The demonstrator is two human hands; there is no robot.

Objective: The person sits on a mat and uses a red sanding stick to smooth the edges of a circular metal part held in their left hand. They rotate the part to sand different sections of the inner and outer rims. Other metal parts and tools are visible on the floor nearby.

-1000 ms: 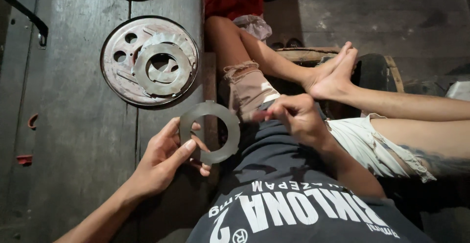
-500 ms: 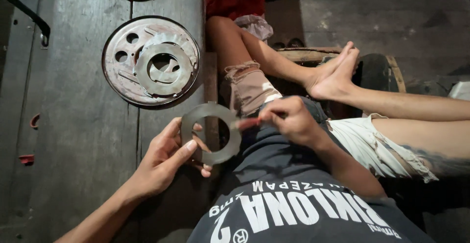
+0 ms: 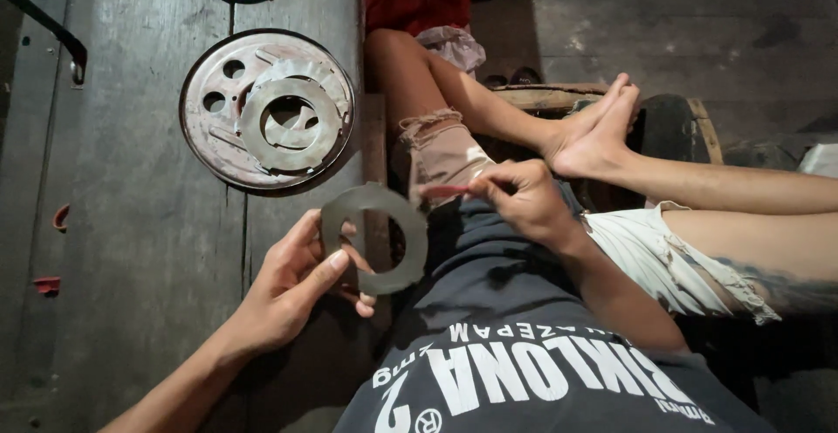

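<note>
Dim workshop; weathered grey plank desk on the left, bare crossed legs on the right. A flat grey metal ring is held just beyond the desk's near right edge, clamped at its left rim by the left hand, face tilted towards the camera; as a round disc it has no long axis. The right hand, just right of the ring, is closed on a thin red tool, lying left-right and pointing at the ring's upper right rim. Far left on the desk, a round perforated metal plate carries more rings.

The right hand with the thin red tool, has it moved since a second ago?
Yes. The right hand has shifted left, toward the grey ring, judged against the crossed feet.
</note>
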